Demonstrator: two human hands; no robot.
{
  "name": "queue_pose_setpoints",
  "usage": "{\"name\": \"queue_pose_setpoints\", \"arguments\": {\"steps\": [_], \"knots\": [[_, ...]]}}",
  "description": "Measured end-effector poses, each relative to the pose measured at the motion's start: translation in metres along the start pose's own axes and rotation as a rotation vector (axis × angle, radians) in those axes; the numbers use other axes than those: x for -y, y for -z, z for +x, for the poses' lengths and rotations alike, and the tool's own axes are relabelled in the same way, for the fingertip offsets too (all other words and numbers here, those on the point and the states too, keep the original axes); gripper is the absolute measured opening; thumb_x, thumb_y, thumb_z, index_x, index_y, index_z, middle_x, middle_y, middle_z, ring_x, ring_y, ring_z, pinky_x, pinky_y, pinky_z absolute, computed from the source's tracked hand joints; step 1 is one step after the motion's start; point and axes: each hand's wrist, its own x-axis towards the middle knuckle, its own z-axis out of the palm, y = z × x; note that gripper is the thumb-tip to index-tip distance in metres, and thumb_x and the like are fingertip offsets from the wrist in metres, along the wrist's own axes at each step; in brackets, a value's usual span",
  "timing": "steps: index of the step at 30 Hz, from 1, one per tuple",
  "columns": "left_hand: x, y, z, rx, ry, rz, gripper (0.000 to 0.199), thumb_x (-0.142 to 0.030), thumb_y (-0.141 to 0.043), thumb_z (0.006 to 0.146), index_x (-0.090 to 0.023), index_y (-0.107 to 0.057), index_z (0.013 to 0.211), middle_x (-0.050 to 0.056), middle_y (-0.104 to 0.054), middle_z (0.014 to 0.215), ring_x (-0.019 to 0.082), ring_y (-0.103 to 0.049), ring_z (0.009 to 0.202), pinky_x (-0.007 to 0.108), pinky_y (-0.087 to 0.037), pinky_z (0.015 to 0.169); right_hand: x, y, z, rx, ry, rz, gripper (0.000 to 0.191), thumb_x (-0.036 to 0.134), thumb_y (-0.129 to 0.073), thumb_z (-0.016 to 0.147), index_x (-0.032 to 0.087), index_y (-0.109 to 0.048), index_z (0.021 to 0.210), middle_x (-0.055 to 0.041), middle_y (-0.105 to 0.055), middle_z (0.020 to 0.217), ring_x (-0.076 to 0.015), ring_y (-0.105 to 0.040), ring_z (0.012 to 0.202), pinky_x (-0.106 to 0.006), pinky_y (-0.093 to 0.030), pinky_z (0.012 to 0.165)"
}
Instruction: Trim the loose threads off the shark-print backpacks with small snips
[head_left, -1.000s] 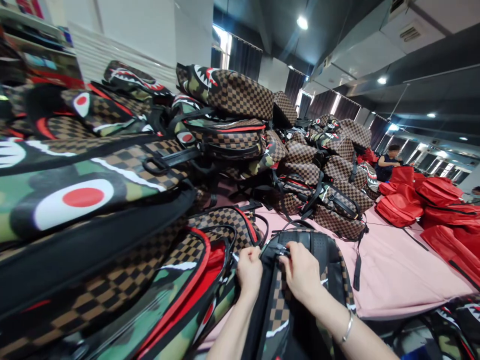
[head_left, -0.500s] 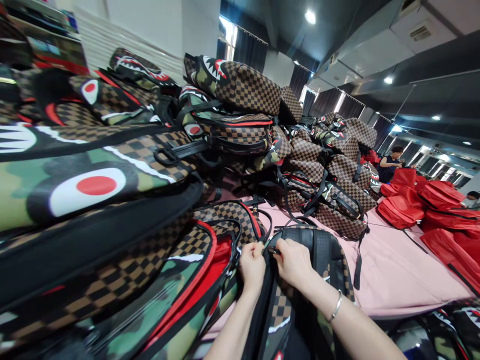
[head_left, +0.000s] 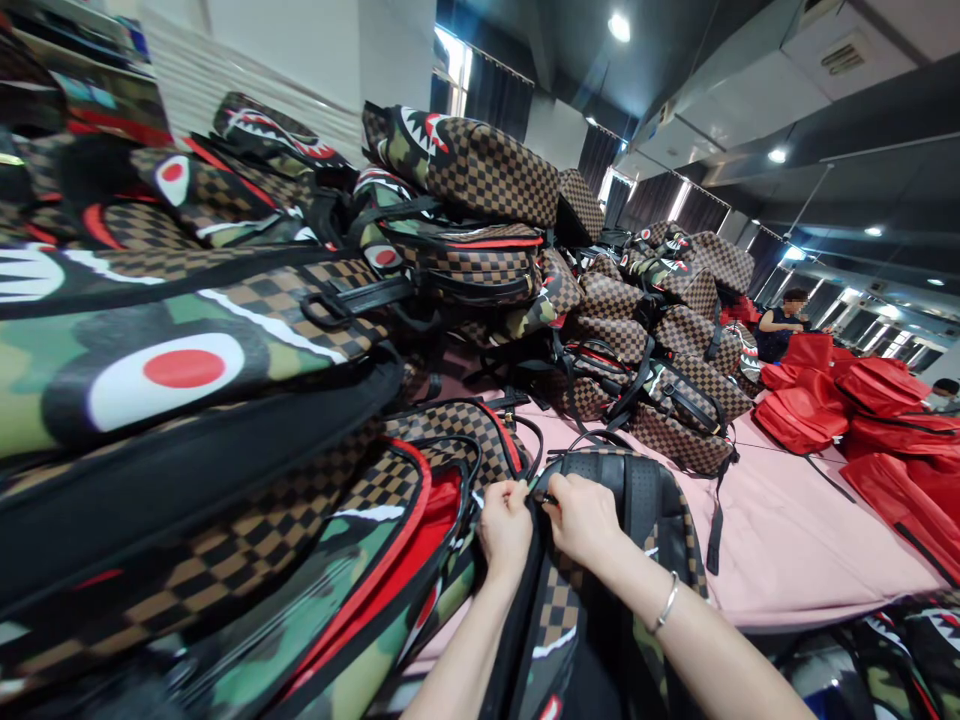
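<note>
A black and brown checkered backpack (head_left: 562,610) stands upright before me, its padded black back and strap (head_left: 641,500) facing up. Near its top edge both of my hands are close together. My left hand (head_left: 506,530) pinches the edge of the backpack's side, fingers closed. With curled fingers, my right hand (head_left: 585,518) grips a small dark piece at the zipper line, probably the zipper pull, though the fingers mostly cover it. A silver bracelet (head_left: 667,600) circles my right wrist. Just left lies an open checkered and camouflage backpack (head_left: 367,560) with red lining.
Checkered and camouflage backpacks (head_left: 487,170) are piled high at left and centre. A second pile (head_left: 690,330) stands farther back on the pink table cover (head_left: 795,540). Red bags (head_left: 885,390) lie at right, with a person (head_left: 780,325) behind them. More bags (head_left: 862,660) sit at lower right.
My right hand has shifted very slightly left along the backpack's top edge. My left hand keeps its pinch in nearly the same place. The view has moved a little.
</note>
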Motion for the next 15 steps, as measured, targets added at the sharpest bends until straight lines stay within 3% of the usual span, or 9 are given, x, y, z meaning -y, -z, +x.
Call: {"name": "queue_pose_setpoints", "arguments": {"steps": [4, 8, 12, 15], "knots": [[-0.007, 0.002, 0.001, 0.018, 0.003, -0.049, 0.011, -0.029, -0.052, 0.067, -0.021, -0.049, 0.06, -0.002, -0.05, 0.057, 0.015, -0.045, 0.055, 0.027, -0.035, 0.056, 0.0, -0.003, 0.001, -0.04, 0.007, 0.025, 0.009, 0.02, -0.05, 0.08, 0.02, -0.053, 0.088, -0.0031, -0.063, 0.081, -0.0175, -0.06, 0.072, -0.024, -0.037, 0.058], [-0.022, 0.017, -0.001, 0.093, -0.013, -0.167, 0.014, -0.034, -0.05, 0.07, -0.02, -0.049, 0.068, -0.002, -0.049, 0.061, 0.013, -0.045, 0.058, 0.025, -0.037, 0.058, -0.013, -0.006, -0.004, -0.178, -0.023, 0.267, 0.005, 0.022, -0.052, 0.079, 0.02, -0.055, 0.083, -0.0018, -0.064, 0.079, -0.0163, -0.06, 0.074, -0.024, -0.041, 0.064], [-0.04, 0.062, -0.029, 0.272, 0.013, -0.256, 0.024, -0.042, -0.053, 0.072, -0.019, -0.049, 0.069, -0.004, -0.044, 0.056, 0.011, -0.041, 0.052, 0.023, -0.036, 0.05, -0.046, -0.013, -0.032, -0.335, -0.149, 0.599, 0.015, 0.033, -0.053, 0.08, 0.019, -0.056, 0.084, -0.002, -0.065, 0.08, -0.0149, -0.06, 0.074, -0.024, -0.044, 0.069], [-0.038, 0.111, -0.069, 0.539, 0.091, -0.278, 0.03, -0.043, -0.054, 0.075, -0.019, -0.047, 0.059, -0.003, -0.045, 0.055, 0.011, -0.041, 0.051, 0.023, -0.037, 0.051, -0.087, -0.025, -0.069, -0.359, -0.282, 0.724, 0.023, 0.039, -0.049, 0.081, 0.018, -0.056, 0.088, -0.002, -0.063, 0.077, -0.0158, -0.06, 0.072, -0.026, -0.045, 0.068]]}}
